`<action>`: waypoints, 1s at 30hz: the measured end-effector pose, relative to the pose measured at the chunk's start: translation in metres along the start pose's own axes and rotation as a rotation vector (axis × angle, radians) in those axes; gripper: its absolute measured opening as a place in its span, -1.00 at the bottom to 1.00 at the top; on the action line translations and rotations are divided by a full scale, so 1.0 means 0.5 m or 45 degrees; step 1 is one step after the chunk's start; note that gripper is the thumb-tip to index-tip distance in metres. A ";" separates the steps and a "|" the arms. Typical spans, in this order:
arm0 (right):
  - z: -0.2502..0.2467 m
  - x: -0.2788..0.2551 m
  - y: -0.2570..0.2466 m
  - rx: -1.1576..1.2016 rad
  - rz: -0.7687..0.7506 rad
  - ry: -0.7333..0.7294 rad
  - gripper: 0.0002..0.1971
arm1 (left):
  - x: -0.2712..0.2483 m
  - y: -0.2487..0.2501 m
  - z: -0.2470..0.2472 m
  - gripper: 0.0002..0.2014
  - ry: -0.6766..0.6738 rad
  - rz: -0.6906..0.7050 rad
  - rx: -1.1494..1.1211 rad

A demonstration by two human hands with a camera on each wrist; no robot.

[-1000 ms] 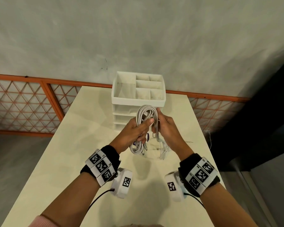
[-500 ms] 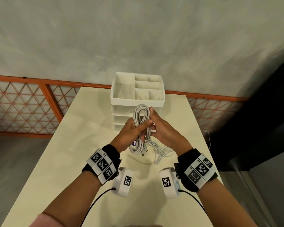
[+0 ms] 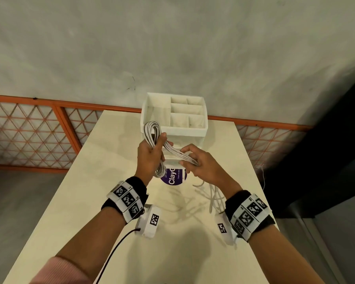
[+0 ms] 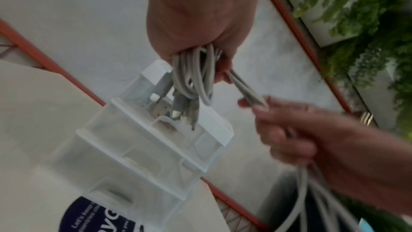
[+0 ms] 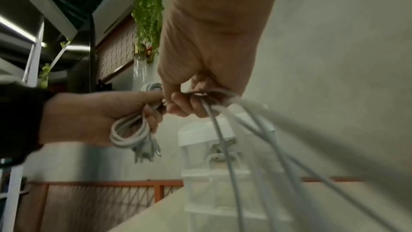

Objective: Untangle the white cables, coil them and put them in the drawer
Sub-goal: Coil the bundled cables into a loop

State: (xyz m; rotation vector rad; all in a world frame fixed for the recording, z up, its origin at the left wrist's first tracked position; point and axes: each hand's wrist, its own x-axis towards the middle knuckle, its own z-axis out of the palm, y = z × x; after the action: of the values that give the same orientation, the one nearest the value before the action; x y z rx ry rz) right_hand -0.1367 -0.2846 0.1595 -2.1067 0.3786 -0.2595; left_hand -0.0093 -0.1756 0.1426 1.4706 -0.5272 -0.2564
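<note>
My left hand (image 3: 150, 158) grips a coil of white cables (image 3: 152, 132), whose loops stick up above the fist and hang below it with the plugs (image 4: 178, 107) dangling. Several strands (image 3: 178, 153) run rightward from the coil into my right hand (image 3: 199, 162), which pinches them between thumb and fingers. Loose cable ends (image 3: 214, 196) trail from the right hand down onto the table. Behind both hands stands the white drawer unit (image 3: 193, 131) with an open divided tray on top; its clear drawers (image 4: 142, 147) show in the left wrist view.
A round purple label (image 3: 173, 178) lies on the cream table (image 3: 90, 201) under the hands. An orange lattice railing (image 3: 29, 132) runs behind the table's far edge. The table's right edge drops off beside a dark panel (image 3: 316, 150).
My hands have drawn apart: the left lifted the coil up and left, the right pulled several strands out to the right. The purple label is now uncovered.
</note>
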 end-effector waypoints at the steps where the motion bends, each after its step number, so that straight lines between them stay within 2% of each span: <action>1: 0.004 -0.002 -0.009 0.053 -0.013 0.013 -0.81 | 0.001 -0.003 0.003 -0.62 0.070 0.014 0.028; 3: 0.015 -0.008 -0.025 0.160 -0.011 -0.012 -0.73 | 0.004 -0.003 0.010 -0.63 0.206 0.056 0.062; 6: 0.030 -0.018 -0.035 0.224 0.023 -0.202 -0.58 | 0.012 0.006 0.020 -0.64 0.320 0.103 0.027; 8: 0.030 -0.021 -0.032 0.256 0.031 -0.314 -0.56 | 0.014 0.015 0.027 -0.61 0.326 0.062 -0.073; 12: 0.038 -0.026 -0.021 0.234 0.045 -0.447 -0.56 | 0.001 0.032 0.041 -0.64 0.217 -0.096 -0.372; 17: 0.057 -0.031 -0.009 0.013 0.077 -0.423 -0.59 | 0.000 0.043 0.042 -0.69 0.156 -0.275 -0.548; 21: 0.069 -0.037 -0.014 -0.140 0.062 -0.406 -0.57 | -0.003 0.039 0.045 -0.69 0.295 -0.281 -0.552; 24: 0.073 -0.037 -0.014 -0.040 0.065 -0.441 -0.56 | -0.004 0.037 0.048 -0.69 0.388 -0.255 -0.550; 27: 0.063 -0.039 -0.013 0.128 0.039 -0.493 -0.52 | -0.002 0.040 0.041 -0.68 0.387 -0.289 -0.593; 30: 0.046 -0.044 -0.007 0.320 -0.020 -0.467 -0.53 | 0.008 0.046 0.026 -0.68 0.357 -0.372 -0.702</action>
State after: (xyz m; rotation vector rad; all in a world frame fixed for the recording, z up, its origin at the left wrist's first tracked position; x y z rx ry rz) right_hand -0.1490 -0.2566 0.1497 -1.8602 0.1042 0.0701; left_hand -0.0157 -0.1865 0.1662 1.0137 -0.0017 -0.3836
